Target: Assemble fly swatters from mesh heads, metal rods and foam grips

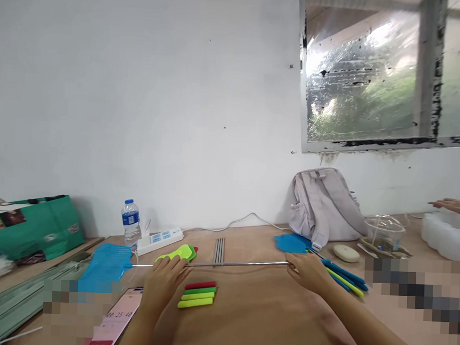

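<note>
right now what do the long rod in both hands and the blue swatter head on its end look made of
The long thin grey rod looks like bare metal: it is silvery with a bright sheen along its length. The flat blue mesh swatter head at the rod's left end looks like matte moulded plastic, judging by its saturated colour and fine grid, though the texture is blurred.

There is one camera, worn on the person's head. It looks forward over the brown wooden table (247, 314) at the plain white wall (142, 89), which fills the upper left. A dirty window (369, 76) sits upper right. The two hands are close, at the bottom middle.
</note>
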A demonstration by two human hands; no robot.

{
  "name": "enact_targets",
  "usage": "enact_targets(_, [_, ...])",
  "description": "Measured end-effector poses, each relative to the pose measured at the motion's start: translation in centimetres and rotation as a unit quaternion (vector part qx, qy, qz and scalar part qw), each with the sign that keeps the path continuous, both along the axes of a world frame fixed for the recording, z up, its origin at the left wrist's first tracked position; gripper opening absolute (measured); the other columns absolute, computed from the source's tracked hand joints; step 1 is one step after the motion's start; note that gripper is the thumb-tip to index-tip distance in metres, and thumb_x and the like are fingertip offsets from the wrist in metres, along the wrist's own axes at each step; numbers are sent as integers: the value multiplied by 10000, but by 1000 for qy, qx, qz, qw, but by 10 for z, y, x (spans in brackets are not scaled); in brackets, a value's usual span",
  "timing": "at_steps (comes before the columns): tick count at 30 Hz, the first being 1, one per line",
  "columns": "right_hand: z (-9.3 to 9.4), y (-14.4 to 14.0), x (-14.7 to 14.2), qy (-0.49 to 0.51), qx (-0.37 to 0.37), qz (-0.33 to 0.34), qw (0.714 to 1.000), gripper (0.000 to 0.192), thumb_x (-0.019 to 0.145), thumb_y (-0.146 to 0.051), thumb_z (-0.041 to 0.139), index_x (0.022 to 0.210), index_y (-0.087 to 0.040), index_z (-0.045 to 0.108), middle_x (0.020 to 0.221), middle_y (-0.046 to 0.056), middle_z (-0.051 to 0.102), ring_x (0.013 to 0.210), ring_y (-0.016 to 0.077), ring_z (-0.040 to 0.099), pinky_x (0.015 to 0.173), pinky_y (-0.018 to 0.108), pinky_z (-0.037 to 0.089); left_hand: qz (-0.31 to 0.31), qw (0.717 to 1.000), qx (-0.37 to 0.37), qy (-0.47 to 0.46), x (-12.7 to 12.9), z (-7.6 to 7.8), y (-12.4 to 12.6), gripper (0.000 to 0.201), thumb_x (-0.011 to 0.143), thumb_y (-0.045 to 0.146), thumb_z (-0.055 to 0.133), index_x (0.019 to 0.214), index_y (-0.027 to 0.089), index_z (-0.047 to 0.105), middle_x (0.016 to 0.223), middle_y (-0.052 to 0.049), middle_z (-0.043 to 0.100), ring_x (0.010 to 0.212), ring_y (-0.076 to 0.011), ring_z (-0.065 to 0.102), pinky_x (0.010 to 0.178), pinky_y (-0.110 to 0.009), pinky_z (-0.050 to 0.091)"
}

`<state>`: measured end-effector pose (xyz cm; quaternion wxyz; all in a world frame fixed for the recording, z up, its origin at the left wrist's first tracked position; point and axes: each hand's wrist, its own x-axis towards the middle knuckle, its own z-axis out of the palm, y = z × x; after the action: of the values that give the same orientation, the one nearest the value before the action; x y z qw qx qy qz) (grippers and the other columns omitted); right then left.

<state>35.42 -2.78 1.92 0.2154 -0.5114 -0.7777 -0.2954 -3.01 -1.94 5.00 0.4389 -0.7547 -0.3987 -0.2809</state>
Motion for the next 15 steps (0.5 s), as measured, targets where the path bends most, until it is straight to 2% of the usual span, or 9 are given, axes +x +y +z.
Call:
enact_targets(6, [12,-13,17,-17,14,-46,999,124,723,-164,421,620,-193,483,542,-18,589,484,115,517,482,265,108,2,1000,15,-2,-5,2,3,344,876,380,343,679,198,559,634,-14,577,603,-167,494,606,-295,293])
enact_targets(15, [22,-33,66,-74,56,-18,996,119,750,-164,424,654,-191,489,530,-10,581,480,127,525,476,265,137,-50,994,47,85,9,9,-7,290,896,259,327,703,204,536,611,16,540,556,-138,471,580,-277,269])
